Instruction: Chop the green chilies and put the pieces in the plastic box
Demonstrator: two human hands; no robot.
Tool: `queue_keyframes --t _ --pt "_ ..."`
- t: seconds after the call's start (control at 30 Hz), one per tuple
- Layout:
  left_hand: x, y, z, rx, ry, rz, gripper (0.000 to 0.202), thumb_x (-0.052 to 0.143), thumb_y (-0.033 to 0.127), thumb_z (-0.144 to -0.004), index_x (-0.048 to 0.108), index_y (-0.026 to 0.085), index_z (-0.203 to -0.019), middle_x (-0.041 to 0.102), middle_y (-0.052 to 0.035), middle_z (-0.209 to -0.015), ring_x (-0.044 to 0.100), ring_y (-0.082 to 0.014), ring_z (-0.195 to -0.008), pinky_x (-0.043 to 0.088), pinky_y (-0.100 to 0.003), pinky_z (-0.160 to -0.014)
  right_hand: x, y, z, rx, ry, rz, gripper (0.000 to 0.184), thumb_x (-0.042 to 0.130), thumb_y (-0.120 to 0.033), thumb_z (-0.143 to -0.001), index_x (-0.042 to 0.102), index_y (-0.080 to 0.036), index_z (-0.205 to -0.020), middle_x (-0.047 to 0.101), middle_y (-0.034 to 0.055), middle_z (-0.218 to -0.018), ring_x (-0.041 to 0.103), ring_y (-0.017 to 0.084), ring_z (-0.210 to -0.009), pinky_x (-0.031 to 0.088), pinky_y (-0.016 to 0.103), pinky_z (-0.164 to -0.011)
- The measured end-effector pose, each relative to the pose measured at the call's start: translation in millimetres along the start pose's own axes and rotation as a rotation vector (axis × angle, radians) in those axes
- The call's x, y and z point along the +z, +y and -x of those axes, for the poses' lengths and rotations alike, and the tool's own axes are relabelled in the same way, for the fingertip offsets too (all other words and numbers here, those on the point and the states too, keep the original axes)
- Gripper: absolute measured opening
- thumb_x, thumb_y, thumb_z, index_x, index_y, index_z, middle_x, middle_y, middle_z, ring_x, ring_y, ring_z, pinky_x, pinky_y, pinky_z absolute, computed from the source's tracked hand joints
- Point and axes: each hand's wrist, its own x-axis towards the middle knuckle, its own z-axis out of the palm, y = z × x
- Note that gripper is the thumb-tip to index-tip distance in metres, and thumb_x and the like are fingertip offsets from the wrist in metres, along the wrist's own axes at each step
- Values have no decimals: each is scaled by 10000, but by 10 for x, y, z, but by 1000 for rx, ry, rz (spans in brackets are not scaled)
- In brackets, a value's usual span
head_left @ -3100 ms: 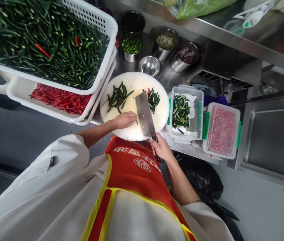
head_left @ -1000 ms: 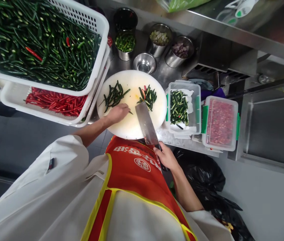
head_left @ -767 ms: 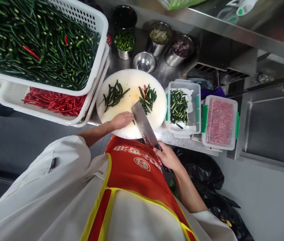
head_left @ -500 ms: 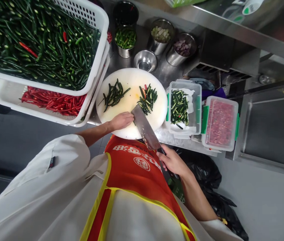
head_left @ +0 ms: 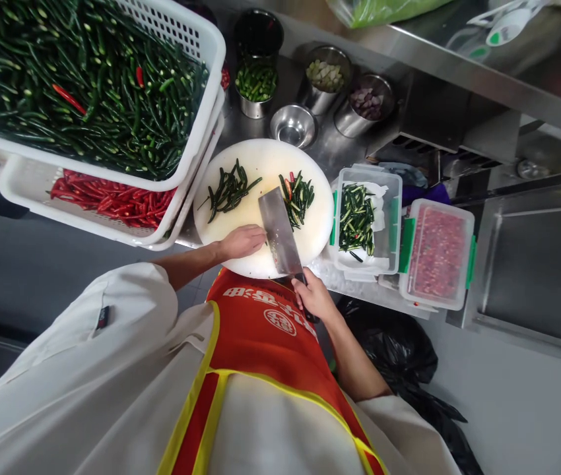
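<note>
In my right hand point(head_left: 314, 295) is the dark handle of a cleaver point(head_left: 279, 231), its broad blade lying across the white round cutting board point(head_left: 261, 155) with bits stuck to it. My left hand point(head_left: 242, 242) rests on the board's near left part, fingers bunched together, tips close to the blade. A small dark green bit shows at these fingertips; what lies under them is hidden. Whole green chilies point(head_left: 231, 188) form a pile on the board's left. Cut green chilies point(head_left: 298, 201), with a few red pieces, lie to the right of the blade.
Left stand stacked white baskets point(head_left: 214, 63) of green and red chilies. On the right are a clear tub point(head_left: 393, 227) with cut green chilies and a lidded box point(head_left: 436, 254) of reddish contents. Behind the board sit a metal bowl point(head_left: 294, 125) and several metal pots point(head_left: 317, 99).
The cleaver has turned more upright in view, its tip shifting up and left. My right hand has moved left and up, closer to the board. My left hand stays nearly in place.
</note>
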Motion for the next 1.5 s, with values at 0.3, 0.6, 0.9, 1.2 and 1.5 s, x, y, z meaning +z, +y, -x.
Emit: queue_keyframes --t 0.3,0.6,0.9,1.2,1.5 --pt "-562 -608 -704 -592 -96 -311 296 432 193 -944 684 64 -1029 635 -181 -1087 586 -286 -1052 475 -396 -888 -426 269 509 46 -137 83 231 496 -462 -940 523 -234 -963 511 -77 -486 530 147 -400 403 240 -419" --pt "-525 -369 -617 -482 -24 -29 250 468 209 -941 676 136 -1059 611 -114 -1088 609 -219 -964 501 -333 -853 -300 322 429 62 4 -37 240 499 -473 -938 491 -234 -924 518 -81 -521 525 134 -413 440 243 -443" --pt "-159 -183 -89 -31 -119 81 210 495 194 -936 703 180 -968 683 -78 -1058 619 -199 -1000 513 -324 -911 -278 108 489 71 -29 51 221 484 -461 -936 502 -240 -931 518 -86 -502 531 145 -408 424 251 -459" --pt "-112 -219 -31 -25 -79 106 296 422 275 -1012 707 199 -993 694 -71 -1029 628 -180 -976 501 -312 -907 -430 -78 567 154 -134 57 234 481 -430 -937 526 -240 -1066 531 -75 -543 543 155 -423 428 252 -410" --pt "-91 -229 -62 34 -64 110 293 418 263 -1012 699 191 -967 701 -77 -1042 634 -177 -977 510 -303 -909 -11 -161 -71 16 -33 31 177 471 -424 -922 413 -256 -920 504 -102 -491 519 143 -375 410 248 -430"
